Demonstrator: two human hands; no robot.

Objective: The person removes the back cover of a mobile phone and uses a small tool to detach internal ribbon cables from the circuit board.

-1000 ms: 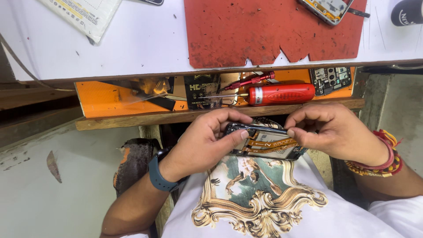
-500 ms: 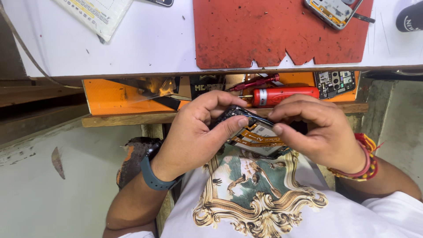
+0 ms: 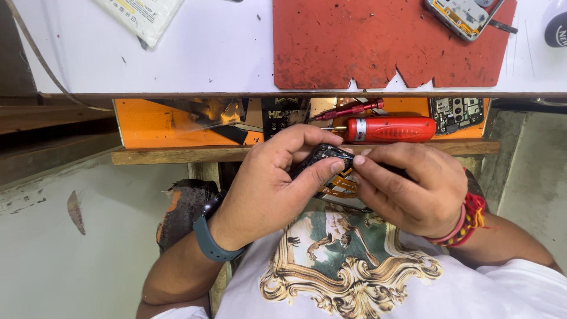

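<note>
My left hand and my right hand meet in front of my chest, just below the workbench edge. Both grip a small dark phone part with an orange flex strip hanging under it. My left thumb and fingers pinch its left end. The fingertips of my right hand press on its right end, and most of the part is hidden under the fingers. A blue band circles my left wrist and red threads circle my right wrist.
A red work mat lies on the white bench top, with an opened phone at its far right. In the orange drawer below lie a red electric screwdriver, a thin red screwdriver and a circuit board.
Both hands have shifted slightly and closed tighter around the part, which is tilted up toward the left. The camera view has drifted a little.
</note>
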